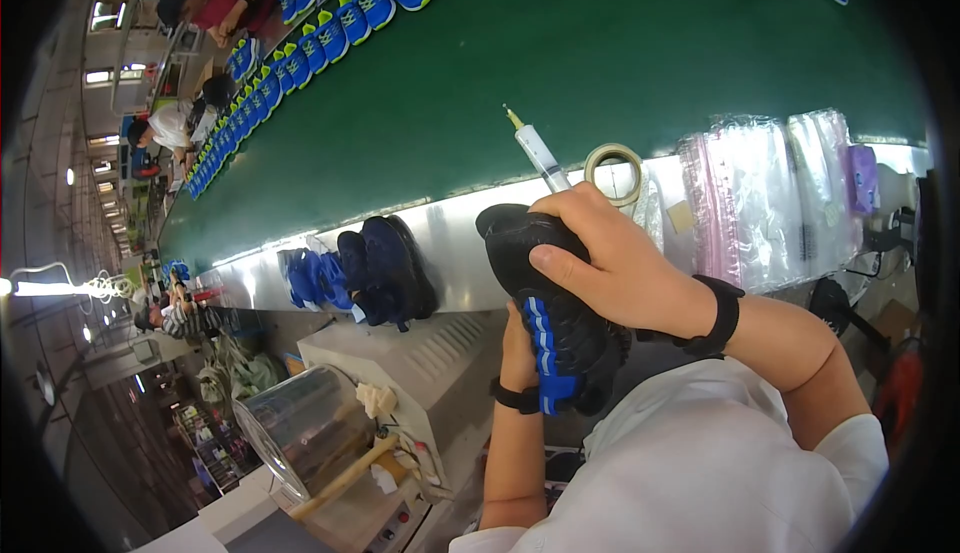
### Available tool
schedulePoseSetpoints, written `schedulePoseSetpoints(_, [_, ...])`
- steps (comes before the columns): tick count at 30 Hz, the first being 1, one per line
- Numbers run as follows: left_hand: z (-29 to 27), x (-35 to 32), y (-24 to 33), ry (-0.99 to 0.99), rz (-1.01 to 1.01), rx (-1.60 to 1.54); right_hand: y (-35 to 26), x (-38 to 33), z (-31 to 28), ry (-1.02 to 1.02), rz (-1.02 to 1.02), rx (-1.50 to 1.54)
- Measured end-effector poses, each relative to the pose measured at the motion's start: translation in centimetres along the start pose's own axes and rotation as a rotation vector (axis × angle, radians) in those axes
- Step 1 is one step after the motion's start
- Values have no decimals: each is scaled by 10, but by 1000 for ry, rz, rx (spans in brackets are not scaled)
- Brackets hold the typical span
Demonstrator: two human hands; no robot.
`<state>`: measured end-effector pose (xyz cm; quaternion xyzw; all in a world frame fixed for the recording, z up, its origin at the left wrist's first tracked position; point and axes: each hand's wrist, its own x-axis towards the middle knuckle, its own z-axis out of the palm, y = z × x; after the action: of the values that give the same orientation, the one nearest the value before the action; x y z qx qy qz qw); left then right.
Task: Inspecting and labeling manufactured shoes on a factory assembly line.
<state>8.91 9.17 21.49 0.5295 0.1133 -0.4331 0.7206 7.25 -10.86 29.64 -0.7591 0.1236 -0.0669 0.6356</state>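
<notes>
A black shoe (575, 328) with blue and white striped trim is held up in front of my body. My right hand (620, 263) wraps over its top end, the thumb lying across the black upper. My left hand (517, 353) grips the shoe's left side from below, its fingers mostly hidden behind the shoe. A syringe (540, 153) with a yellowish needle hub points up and away over the green surface. Its rear end vanishes behind my right fingers, so I cannot tell whether they grip it too.
A tape roll (613, 175) and clear plastic bags (765, 198) lie on the metal ledge to the right. Dark shoes (385, 268) stand on the ledge at left. Blue shoes (325, 38) line the green conveyor belt (470, 83). A machine (400, 383) stands lower left; people work beyond.
</notes>
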Motion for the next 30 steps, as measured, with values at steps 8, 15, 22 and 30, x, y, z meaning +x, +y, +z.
schedulePoseSetpoints(8, [15, -1, 3, -38, 87, 155, 3, 0, -5, -29, 35, 23])
schedulePoseSetpoints(15, [-32, -1, -28, -532, -124, -962, 33, 11, 0, 104, -95, -99])
schedulePoseSetpoints(22, [-89, -7, -24, -196, 26, -946, 126, -8, 1, -121, 35, -546])
schedulePoseSetpoints(30, [-123, 12, -52, 252, 65, -881, 174, -1, 56, -168, 98, -827])
